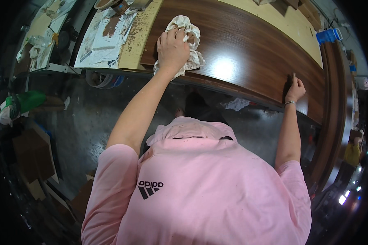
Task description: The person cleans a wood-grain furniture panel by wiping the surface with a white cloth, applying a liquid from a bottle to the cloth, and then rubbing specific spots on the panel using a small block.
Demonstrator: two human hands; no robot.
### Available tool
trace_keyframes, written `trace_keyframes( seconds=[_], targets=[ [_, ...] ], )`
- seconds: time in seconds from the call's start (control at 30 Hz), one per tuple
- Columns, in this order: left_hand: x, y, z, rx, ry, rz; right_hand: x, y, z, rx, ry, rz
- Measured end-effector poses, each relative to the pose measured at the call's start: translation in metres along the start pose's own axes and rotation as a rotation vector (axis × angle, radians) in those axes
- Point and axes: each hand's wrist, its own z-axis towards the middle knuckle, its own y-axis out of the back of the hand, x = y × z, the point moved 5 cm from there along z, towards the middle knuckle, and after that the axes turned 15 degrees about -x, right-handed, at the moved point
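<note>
A stained white cloth rag (195,60) lies bunched on the left part of a glossy dark brown wood-grain panel (249,45). My left hand (173,51) is closed over the rag and presses it onto the panel near its front left end. Further right, my right hand (296,90) is over the panel's right part with its fingers curled together. A small dark tip shows at the top of its fingers; what it belongs to is too small to make out.
Left of the panel, stained paper (106,36) lies on the bench beside a yellowish board (137,45). A brown-stained tub (104,4) stands at the back. A blue container (328,36) sits past the far right corner. Long brown boards (335,90) run along the right.
</note>
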Motion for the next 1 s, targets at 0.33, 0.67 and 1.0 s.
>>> trace_keyframes(
  seconds=[0.33, 0.67, 1.0],
  targets=[
    [0.000, 0.002, 0.001, 0.010, -0.020, 0.014, -0.001, -0.004, -0.001, 0.012, -0.027, -0.013],
    [-0.002, 0.003, 0.001, -0.012, -0.035, -0.006, -0.006, -0.001, -0.007, 0.056, -0.038, 0.078],
    [-0.002, 0.004, 0.003, 0.063, 0.000, 0.001, 0.010, 0.004, -0.019, 0.093, -0.079, 0.226]
  ],
)
